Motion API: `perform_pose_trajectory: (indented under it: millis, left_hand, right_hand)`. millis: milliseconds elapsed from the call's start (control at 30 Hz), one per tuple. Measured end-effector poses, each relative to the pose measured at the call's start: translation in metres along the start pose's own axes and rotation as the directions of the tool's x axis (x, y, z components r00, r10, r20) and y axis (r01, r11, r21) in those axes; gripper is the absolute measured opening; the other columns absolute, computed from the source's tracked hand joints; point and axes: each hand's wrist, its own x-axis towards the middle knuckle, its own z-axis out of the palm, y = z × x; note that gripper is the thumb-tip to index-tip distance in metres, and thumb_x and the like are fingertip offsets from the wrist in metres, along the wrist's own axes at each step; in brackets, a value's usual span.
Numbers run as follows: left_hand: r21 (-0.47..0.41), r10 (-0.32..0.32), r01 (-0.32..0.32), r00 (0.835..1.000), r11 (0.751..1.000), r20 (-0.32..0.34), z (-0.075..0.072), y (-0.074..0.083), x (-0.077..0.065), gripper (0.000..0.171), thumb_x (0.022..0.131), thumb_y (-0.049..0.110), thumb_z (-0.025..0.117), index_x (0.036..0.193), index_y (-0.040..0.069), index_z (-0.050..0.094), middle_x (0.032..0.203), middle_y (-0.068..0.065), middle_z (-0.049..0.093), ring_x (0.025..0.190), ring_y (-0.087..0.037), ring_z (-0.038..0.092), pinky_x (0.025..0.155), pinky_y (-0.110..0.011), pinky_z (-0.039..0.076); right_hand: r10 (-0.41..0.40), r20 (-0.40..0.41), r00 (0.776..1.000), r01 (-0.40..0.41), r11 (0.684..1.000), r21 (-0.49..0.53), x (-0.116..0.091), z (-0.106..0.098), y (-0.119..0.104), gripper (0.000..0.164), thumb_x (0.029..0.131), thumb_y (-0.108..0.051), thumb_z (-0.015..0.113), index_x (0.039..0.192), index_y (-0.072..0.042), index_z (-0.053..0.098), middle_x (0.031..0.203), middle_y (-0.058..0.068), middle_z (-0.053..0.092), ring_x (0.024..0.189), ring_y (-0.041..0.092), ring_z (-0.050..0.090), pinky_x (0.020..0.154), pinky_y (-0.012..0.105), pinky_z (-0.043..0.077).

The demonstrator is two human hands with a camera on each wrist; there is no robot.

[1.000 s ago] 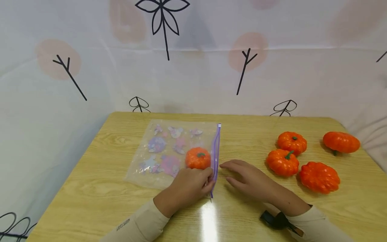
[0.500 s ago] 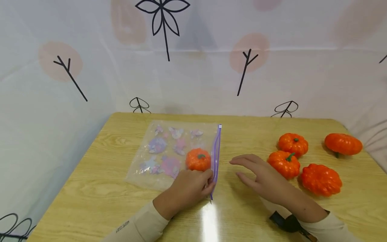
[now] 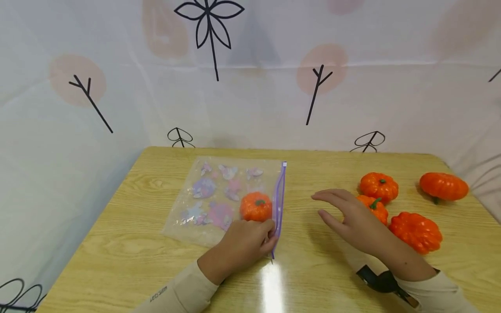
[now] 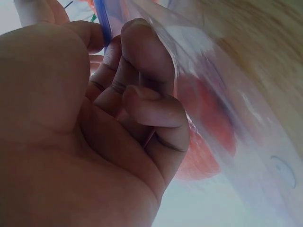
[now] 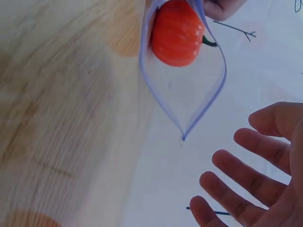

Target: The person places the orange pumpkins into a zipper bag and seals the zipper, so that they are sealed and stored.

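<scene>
A clear zip bag [image 3: 184, 195] with pastel prints and a purple zip edge lies on the table, its mouth facing right. Inside, close to the mouth, sits a small orange pumpkin [image 3: 255, 207] with a green stem. My left hand [image 3: 244, 243] pinches the bag's purple edge at its near corner; in the left wrist view its fingers are curled beside the plastic. In the right wrist view the bag's mouth [image 5: 224, 71] gapes around the pumpkin. My right hand [image 3: 358, 221] hovers empty, fingers spread, between the bag and the loose pumpkins, partly covering one green-stemmed pumpkin [image 3: 373, 208].
Other orange pumpkins stand on the right of the wooden table [image 3: 129, 243]: a back one [image 3: 379, 187], a front one [image 3: 416, 232] and a far-right one [image 3: 443, 186]. A patterned cloth [image 3: 250, 95] hangs behind the table. A black strap [image 3: 377, 280] is at my right wrist.
My right hand has moved away from the bag's mouth, rightward toward the loose pumpkins, and now overlaps one of them. The left hand, the bag and its pumpkin have stayed in place.
</scene>
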Motion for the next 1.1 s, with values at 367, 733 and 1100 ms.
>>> perform_pose_trajectory:
  millis: [367,733,1100]
  left_hand:
    - [0.002,-0.005,0.005,1.0,1.0,-0.001,0.002,-0.001,-0.002,0.02,0.094,0.029,0.063,0.079,0.02,0.054,0.058,0.013,0.042,0.049,-0.001,0.036,0.045,-0.019,0.024]
    - [-0.006,-0.016,0.016,1.0,1.0,0.015,0.001,-0.002,-0.001,0.019,0.094,0.029,0.063,0.08,0.02,0.053,0.058,0.014,0.042,0.049,0.0,0.037,0.045,-0.019,0.027]
    - [0.013,-0.014,0.014,1.0,1.0,0.002,0.003,-0.004,-0.002,0.02,0.094,0.03,0.063,0.079,0.021,0.053,0.058,0.014,0.042,0.049,-0.001,0.037,0.045,-0.02,0.027]
  right_hand:
    - [0.085,-0.015,0.996,-0.085,0.996,-0.013,0.002,-0.006,0.015,0.036,0.088,-0.01,0.072,0.124,-0.013,0.065,0.126,0.012,0.065,0.119,0.036,0.055,0.091,0.061,0.049]
    - [0.126,-0.045,0.991,-0.128,0.991,-0.043,0.001,-0.015,0.032,0.042,0.087,-0.008,0.074,0.127,-0.009,0.063,0.127,0.019,0.062,0.117,0.043,0.057,0.089,0.065,0.049]
    - [0.152,-0.027,0.988,-0.153,0.987,-0.041,0.001,-0.019,0.04,0.043,0.088,-0.009,0.073,0.129,-0.01,0.061,0.131,0.018,0.06,0.12,0.043,0.053,0.089,0.064,0.048]
